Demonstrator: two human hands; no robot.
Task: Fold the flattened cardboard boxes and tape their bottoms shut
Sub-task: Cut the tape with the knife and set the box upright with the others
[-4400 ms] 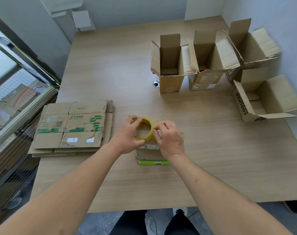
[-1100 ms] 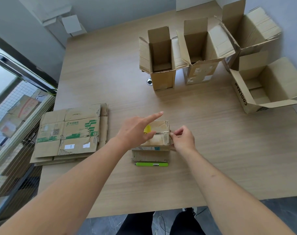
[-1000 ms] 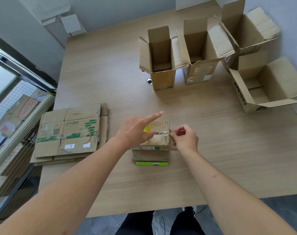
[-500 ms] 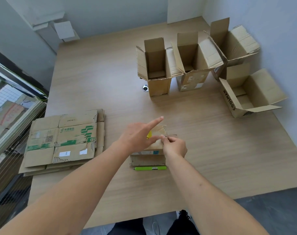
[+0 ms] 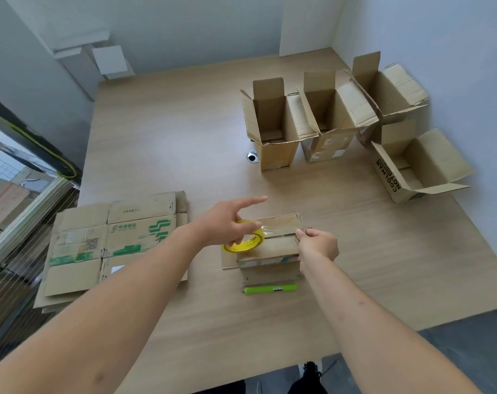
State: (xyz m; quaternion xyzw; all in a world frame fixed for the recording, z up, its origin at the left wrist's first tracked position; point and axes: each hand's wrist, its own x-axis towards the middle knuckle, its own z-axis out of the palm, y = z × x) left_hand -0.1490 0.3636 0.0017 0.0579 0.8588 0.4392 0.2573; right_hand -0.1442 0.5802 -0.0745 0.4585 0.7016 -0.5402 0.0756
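Your left hand [image 5: 227, 223] holds the yellow tape roll [image 5: 243, 241] in its grip, index finger extended. Your right hand [image 5: 316, 243] pinches the free end of the clear tape strip [image 5: 281, 224] stretched across the small box [image 5: 270, 251], which sits bottom up near the bench [image 5: 184, 132] front edge. Four assembled boxes [image 5: 272, 132] stand open at the far right; nothing shows inside them. Flattened boxes [image 5: 110, 240] are stacked at left. A green pen [image 5: 270, 289] lies just before the small box.
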